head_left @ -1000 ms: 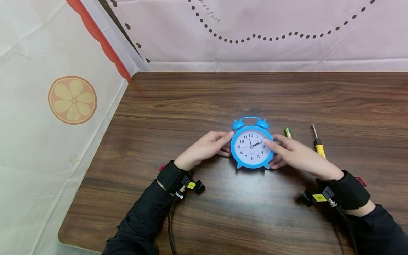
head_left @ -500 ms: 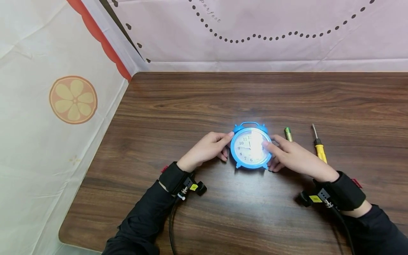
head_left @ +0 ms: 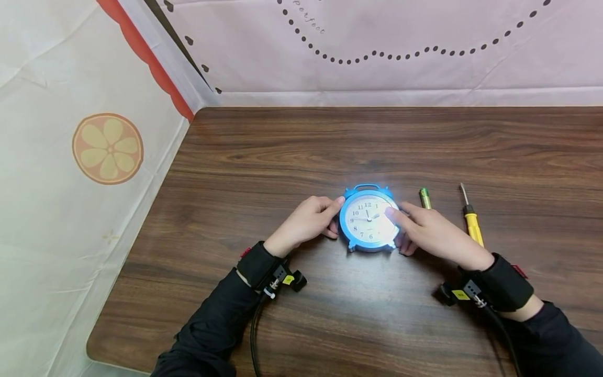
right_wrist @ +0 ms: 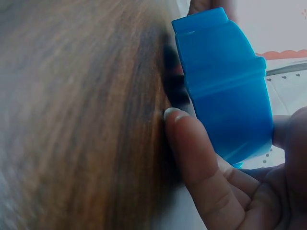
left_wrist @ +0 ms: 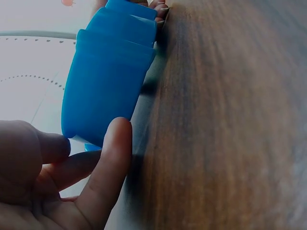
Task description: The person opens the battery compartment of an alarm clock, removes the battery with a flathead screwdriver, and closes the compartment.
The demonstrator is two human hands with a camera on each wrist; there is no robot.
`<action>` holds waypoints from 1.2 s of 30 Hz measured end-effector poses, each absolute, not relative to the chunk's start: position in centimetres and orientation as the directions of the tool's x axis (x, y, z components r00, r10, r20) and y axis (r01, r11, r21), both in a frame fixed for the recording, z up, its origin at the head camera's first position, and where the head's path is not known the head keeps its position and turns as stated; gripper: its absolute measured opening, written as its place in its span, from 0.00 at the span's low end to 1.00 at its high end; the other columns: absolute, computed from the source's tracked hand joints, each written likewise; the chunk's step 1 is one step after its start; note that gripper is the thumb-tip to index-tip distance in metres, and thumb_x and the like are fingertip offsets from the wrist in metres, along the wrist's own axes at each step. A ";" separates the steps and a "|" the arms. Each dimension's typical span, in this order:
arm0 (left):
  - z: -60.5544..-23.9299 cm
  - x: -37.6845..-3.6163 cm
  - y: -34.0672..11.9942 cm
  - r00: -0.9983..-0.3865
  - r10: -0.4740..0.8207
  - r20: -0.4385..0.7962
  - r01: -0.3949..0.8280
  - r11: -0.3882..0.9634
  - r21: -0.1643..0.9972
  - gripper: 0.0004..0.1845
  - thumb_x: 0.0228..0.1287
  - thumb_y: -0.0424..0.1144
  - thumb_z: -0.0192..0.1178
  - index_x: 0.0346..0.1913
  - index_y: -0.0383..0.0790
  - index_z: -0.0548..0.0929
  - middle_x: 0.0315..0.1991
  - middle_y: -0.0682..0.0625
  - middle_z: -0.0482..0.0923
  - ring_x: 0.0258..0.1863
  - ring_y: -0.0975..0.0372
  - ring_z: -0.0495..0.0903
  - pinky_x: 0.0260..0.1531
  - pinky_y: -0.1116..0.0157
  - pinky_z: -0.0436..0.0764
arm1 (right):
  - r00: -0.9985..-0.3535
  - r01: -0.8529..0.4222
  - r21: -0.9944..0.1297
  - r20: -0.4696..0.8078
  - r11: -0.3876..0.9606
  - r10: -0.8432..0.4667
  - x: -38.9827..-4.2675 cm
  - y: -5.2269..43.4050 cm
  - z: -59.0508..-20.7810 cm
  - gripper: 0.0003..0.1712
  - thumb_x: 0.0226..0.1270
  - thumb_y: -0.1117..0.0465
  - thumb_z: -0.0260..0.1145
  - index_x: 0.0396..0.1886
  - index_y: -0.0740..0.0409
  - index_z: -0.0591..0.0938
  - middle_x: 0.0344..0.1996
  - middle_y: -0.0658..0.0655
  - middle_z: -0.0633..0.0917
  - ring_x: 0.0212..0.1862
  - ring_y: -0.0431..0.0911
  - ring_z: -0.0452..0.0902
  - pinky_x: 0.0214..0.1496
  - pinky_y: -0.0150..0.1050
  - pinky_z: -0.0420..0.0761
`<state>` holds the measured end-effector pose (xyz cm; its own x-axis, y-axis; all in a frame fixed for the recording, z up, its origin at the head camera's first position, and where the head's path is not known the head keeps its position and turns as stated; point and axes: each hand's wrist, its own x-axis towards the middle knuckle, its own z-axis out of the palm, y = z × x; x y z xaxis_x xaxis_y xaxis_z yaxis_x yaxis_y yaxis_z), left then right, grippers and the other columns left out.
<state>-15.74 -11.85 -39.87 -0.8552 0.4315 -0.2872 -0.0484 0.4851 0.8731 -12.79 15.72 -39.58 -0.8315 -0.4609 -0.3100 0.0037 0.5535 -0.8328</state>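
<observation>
A blue twin-bell alarm clock [head_left: 364, 231] with a white dial leans back at the middle of the table, between both hands. My left hand [head_left: 311, 217] grips its left rim, thumb at the front edge and the other fingers at the side and behind. On the right rim, my right hand [head_left: 435, 233] pinches it, with the thumb over the dial's edge. Bright glare washes over part of the dial. In the left wrist view, the blue casing [left_wrist: 108, 81] shows from below, close over the wood. The right wrist view shows the casing [right_wrist: 225, 100] with fingers beneath.
A green battery [head_left: 425, 198] lies partly behind the right hand. Farther right is a yellow-handled screwdriver [head_left: 473, 225], tip pointing away. The brown wooden table [head_left: 264, 146] meets white cloth at the back and left. Black cables run from both wrist cameras.
The clock has tilted farther back, its bells sinking lower in view, and glare has spread over the dial. Both hands kept hold, and the right wrist shifted slightly left.
</observation>
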 end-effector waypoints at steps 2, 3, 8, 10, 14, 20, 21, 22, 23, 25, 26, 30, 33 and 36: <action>-39.8 -15.7 -11.8 -0.863 0.421 -0.280 -0.032 0.507 0.861 0.28 0.82 0.51 0.45 0.28 0.35 0.81 0.28 0.44 0.79 0.24 0.58 0.85 0.31 0.62 0.84 | -0.839 -0.015 -0.821 -0.300 0.571 -0.454 -12.7 15.5 -39.6 0.31 0.82 0.39 0.45 0.53 0.63 0.75 0.27 0.55 0.85 0.28 0.48 0.83 0.33 0.42 0.83; -39.8 -15.6 -11.8 -0.866 0.415 -0.277 -0.025 0.518 0.855 0.28 0.82 0.51 0.46 0.28 0.35 0.81 0.29 0.44 0.79 0.23 0.58 0.85 0.30 0.62 0.84 | -0.842 -0.025 -0.813 -0.296 0.581 -0.451 -12.7 15.5 -39.5 0.30 0.82 0.39 0.45 0.50 0.62 0.75 0.26 0.54 0.84 0.28 0.48 0.83 0.33 0.42 0.83; -39.7 -15.5 -11.6 -0.884 0.397 -0.249 0.032 0.581 0.813 0.30 0.82 0.52 0.45 0.24 0.36 0.80 0.35 0.43 0.77 0.22 0.59 0.84 0.30 0.63 0.82 | -0.852 -0.065 -0.782 -0.279 0.619 -0.442 -12.5 15.2 -39.4 0.29 0.82 0.39 0.44 0.42 0.60 0.77 0.23 0.53 0.83 0.26 0.46 0.82 0.33 0.41 0.81; -39.7 -15.4 -11.5 -0.890 0.393 -0.232 0.060 0.605 0.794 0.30 0.82 0.51 0.45 0.23 0.37 0.80 0.34 0.44 0.77 0.21 0.60 0.83 0.30 0.64 0.81 | -0.853 -0.071 -0.778 -0.277 0.624 -0.442 -12.5 15.2 -39.5 0.29 0.83 0.40 0.44 0.42 0.60 0.77 0.22 0.52 0.83 0.26 0.46 0.82 0.33 0.41 0.81; -39.5 -15.2 -11.3 -0.902 0.391 -0.185 0.120 0.637 0.762 0.31 0.83 0.49 0.44 0.21 0.37 0.80 0.34 0.45 0.76 0.21 0.61 0.82 0.29 0.64 0.79 | -0.855 -0.087 -0.769 -0.268 0.633 -0.443 -12.6 15.2 -39.6 0.29 0.83 0.40 0.44 0.41 0.60 0.78 0.22 0.52 0.83 0.26 0.45 0.81 0.33 0.41 0.81; -39.3 -14.8 -11.0 -0.919 0.374 -0.124 0.174 0.668 0.723 0.26 0.83 0.46 0.45 0.26 0.40 0.83 0.36 0.46 0.76 0.20 0.63 0.80 0.25 0.65 0.78 | -0.875 -0.115 -0.765 -0.224 0.633 -0.430 -12.6 15.1 -39.7 0.27 0.82 0.41 0.47 0.39 0.59 0.79 0.21 0.51 0.82 0.25 0.44 0.81 0.31 0.39 0.81; -39.3 -14.8 -10.9 -0.921 0.371 -0.117 0.181 0.675 0.716 0.25 0.83 0.45 0.46 0.27 0.40 0.84 0.36 0.47 0.76 0.20 0.63 0.80 0.24 0.65 0.78 | -0.879 -0.119 -0.765 -0.216 0.633 -0.426 -12.6 15.1 -39.8 0.27 0.82 0.41 0.47 0.39 0.58 0.79 0.20 0.51 0.82 0.24 0.44 0.81 0.31 0.39 0.81; -39.3 -14.7 -10.9 -0.922 0.371 -0.109 0.191 0.681 0.707 0.24 0.83 0.44 0.46 0.28 0.41 0.84 0.37 0.47 0.76 0.20 0.63 0.80 0.24 0.65 0.78 | -0.882 -0.122 -0.765 -0.209 0.632 -0.423 -12.6 15.0 -39.8 0.26 0.82 0.41 0.48 0.39 0.58 0.79 0.20 0.51 0.82 0.24 0.44 0.81 0.30 0.39 0.81; -39.3 -14.7 -10.9 -0.923 0.372 -0.102 0.200 0.688 0.697 0.23 0.83 0.44 0.46 0.29 0.41 0.85 0.36 0.47 0.76 0.20 0.63 0.79 0.25 0.65 0.77 | -0.884 -0.126 -0.764 -0.203 0.633 -0.421 -12.5 15.0 -39.8 0.26 0.82 0.42 0.48 0.39 0.58 0.79 0.20 0.51 0.82 0.24 0.44 0.81 0.30 0.39 0.81; -39.2 -14.7 -10.8 -0.924 0.373 -0.089 0.218 0.701 0.679 0.23 0.83 0.44 0.46 0.30 0.41 0.85 0.35 0.48 0.76 0.20 0.63 0.78 0.26 0.65 0.76 | -0.888 -0.127 -0.762 -0.197 0.635 -0.415 -12.5 14.9 -39.9 0.26 0.82 0.41 0.49 0.39 0.58 0.78 0.20 0.50 0.82 0.24 0.44 0.80 0.29 0.39 0.81; -39.2 -14.7 -10.8 -0.924 0.374 -0.082 0.227 0.707 0.669 0.22 0.83 0.43 0.46 0.31 0.41 0.86 0.35 0.48 0.76 0.21 0.63 0.77 0.27 0.65 0.75 | -0.889 -0.127 -0.761 -0.196 0.636 -0.413 -12.5 14.9 -39.9 0.25 0.82 0.41 0.49 0.40 0.58 0.78 0.20 0.50 0.82 0.24 0.44 0.80 0.29 0.39 0.81; -39.3 -14.6 -10.8 -0.923 0.381 -0.052 0.264 0.726 0.635 0.21 0.82 0.43 0.47 0.34 0.41 0.86 0.35 0.48 0.76 0.25 0.62 0.75 0.31 0.64 0.74 | -0.892 -0.124 -0.758 -0.198 0.640 -0.407 -12.5 14.8 -39.9 0.25 0.82 0.42 0.49 0.42 0.59 0.78 0.19 0.50 0.81 0.23 0.44 0.80 0.28 0.39 0.80; -39.4 -14.7 -10.9 -0.918 0.394 -0.027 0.296 0.733 0.613 0.20 0.82 0.42 0.47 0.35 0.40 0.86 0.34 0.47 0.76 0.28 0.60 0.73 0.33 0.63 0.72 | -0.892 -0.120 -0.758 -0.202 0.641 -0.405 -12.4 14.9 -39.8 0.26 0.82 0.42 0.48 0.44 0.59 0.78 0.19 0.51 0.81 0.23 0.44 0.80 0.28 0.40 0.80; -39.4 -14.7 -10.9 -0.913 0.409 -0.007 0.327 0.740 0.588 0.18 0.82 0.42 0.48 0.39 0.38 0.86 0.32 0.47 0.75 0.29 0.58 0.71 0.33 0.62 0.69 | -0.893 -0.111 -0.761 -0.206 0.639 -0.401 -12.3 15.0 -39.6 0.27 0.83 0.41 0.46 0.46 0.59 0.79 0.20 0.51 0.81 0.24 0.44 0.80 0.30 0.40 0.80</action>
<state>-14.69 -10.95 -39.36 -0.9126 0.4087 -0.0069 0.3268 0.7398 0.5881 -12.34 15.00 -39.59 -0.8927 -0.4009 -0.2060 -0.1111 0.6387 -0.7614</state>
